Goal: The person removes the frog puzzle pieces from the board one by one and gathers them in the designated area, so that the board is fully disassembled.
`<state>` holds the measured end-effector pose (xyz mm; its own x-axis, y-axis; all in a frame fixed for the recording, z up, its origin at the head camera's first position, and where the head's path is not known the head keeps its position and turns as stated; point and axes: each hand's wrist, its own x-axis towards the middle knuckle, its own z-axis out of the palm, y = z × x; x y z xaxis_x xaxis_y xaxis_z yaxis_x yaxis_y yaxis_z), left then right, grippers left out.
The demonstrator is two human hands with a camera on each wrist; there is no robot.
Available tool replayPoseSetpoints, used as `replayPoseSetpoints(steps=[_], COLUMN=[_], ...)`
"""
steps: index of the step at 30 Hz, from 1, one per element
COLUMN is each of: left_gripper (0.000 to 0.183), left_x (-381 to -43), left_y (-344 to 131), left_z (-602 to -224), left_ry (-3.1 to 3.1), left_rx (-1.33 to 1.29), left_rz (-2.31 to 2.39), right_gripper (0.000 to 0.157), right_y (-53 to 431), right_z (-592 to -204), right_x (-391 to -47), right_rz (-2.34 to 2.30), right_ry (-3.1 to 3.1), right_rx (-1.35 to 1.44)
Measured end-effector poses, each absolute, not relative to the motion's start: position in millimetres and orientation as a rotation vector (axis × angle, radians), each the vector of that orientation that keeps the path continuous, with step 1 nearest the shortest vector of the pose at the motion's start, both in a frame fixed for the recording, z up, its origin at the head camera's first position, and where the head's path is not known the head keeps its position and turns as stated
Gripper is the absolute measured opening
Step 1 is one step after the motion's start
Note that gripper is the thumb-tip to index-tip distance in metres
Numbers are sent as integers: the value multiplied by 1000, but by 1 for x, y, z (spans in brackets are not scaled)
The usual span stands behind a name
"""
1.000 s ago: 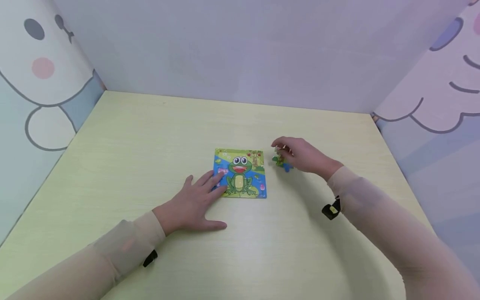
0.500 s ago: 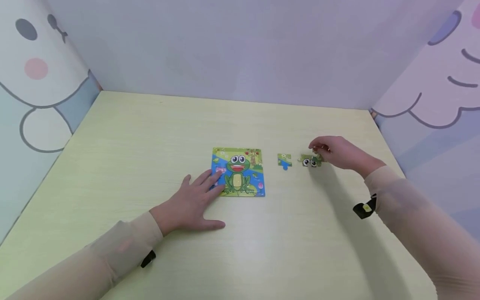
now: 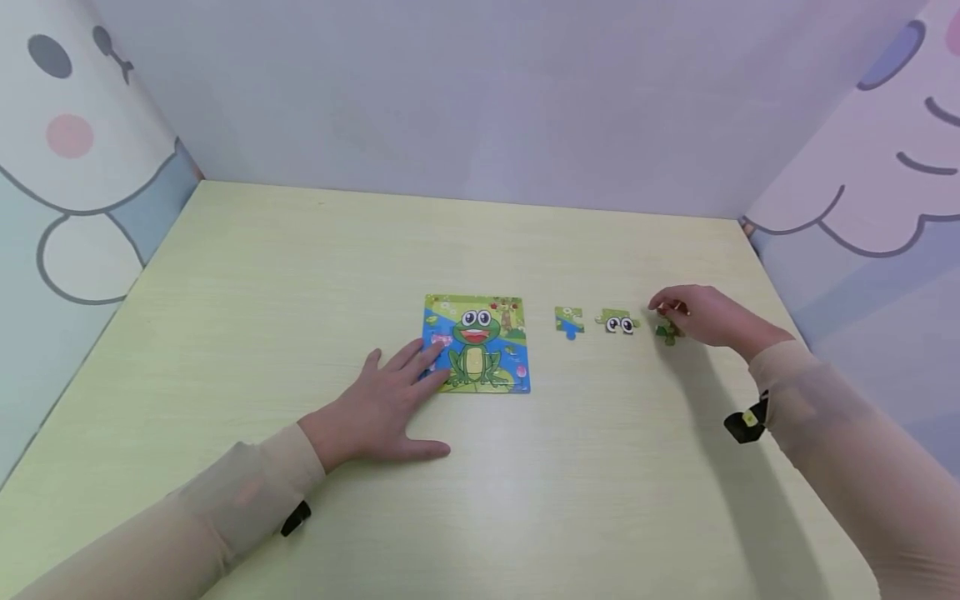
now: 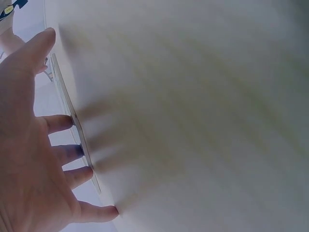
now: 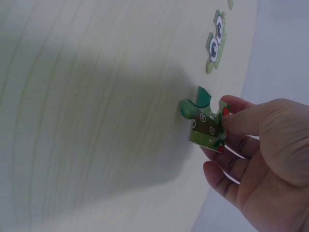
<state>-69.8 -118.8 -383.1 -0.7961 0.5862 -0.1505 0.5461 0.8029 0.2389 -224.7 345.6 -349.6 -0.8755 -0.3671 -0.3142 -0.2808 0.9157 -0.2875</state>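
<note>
My right hand point(image 3: 708, 315) pinches a green jigsaw piece point(image 5: 207, 121) with a tree trunk on it, low over the table at the right. To its left lies a jigsaw piece with two frog eyes point(image 3: 618, 322), then a green and blue jigsaw piece point(image 3: 569, 322). The square frog puzzle board point(image 3: 487, 346) lies flat in the middle, its picture face up. My left hand point(image 3: 378, 408) rests with spread, straight fingers on the board's left edge; in the left wrist view the fingertips touch the board's side point(image 4: 79, 130).
The pale wooden table point(image 3: 300, 258) runs back to a plain light wall point(image 3: 480, 100). Side walls with cartoon drawings point(image 3: 82, 150) stand at left and right.
My right hand has moved right, from beside the board to the table's right part. The green and blue piece and the eye piece now lie apart in a row; the tree piece stays in hand.
</note>
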Motion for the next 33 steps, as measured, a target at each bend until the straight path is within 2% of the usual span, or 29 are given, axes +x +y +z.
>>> replayPoseSetpoints(steps=[16, 33], left_gripper=[94, 95], left_x=[-70, -55], left_y=[-120, -132], left_z=[-383, -379], left_ry=[2773, 2803], left_rx=[891, 944], left_rz=[257, 222], right_gripper=[35, 37], right_y=[348, 272], right_z=[-340, -330], right_x=[-221, -212], right_rz=[-351, -411], right_ry=[2735, 2703], right_rx=[-555, -738])
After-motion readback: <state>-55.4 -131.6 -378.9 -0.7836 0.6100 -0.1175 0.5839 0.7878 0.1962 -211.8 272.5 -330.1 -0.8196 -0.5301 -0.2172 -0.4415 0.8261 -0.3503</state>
